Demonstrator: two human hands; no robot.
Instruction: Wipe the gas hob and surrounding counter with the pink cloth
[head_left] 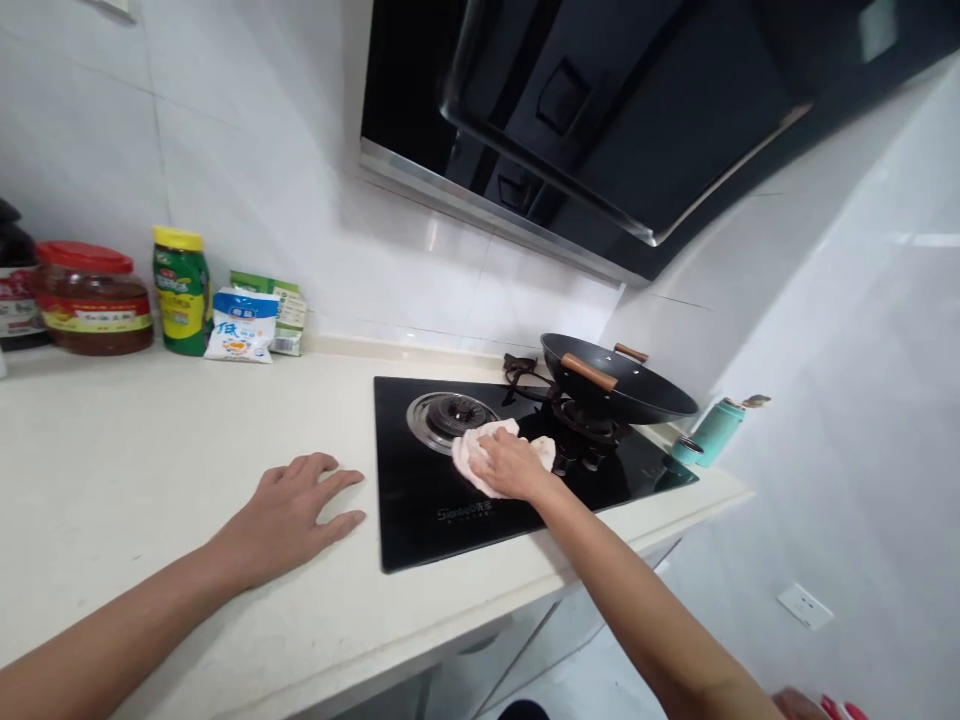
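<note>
My right hand (pixel 510 464) presses a pale pink cloth (pixel 475 462) against the black glass gas stove (pixel 420 530), just in front of the left burner (pixel 454 412). Part of the cloth is covered by the palm and fingers. My left hand (pixel 295 510) rests on the cream countertop (pixel 150 460) to the left of the stove, fingers spread and holding nothing. A black wok (pixel 637 385) with wooden handles sits on the right burner, tilted in this view.
Against the back wall at left stand a red-lidded jar (pixel 94 300), a green bottle with yellow cap (pixel 181 290) and a blue-white packet (pixel 241 325). A range hood (pixel 555 110) hangs above. A turquoise utensil holder (pixel 718 432) stands at the right end.
</note>
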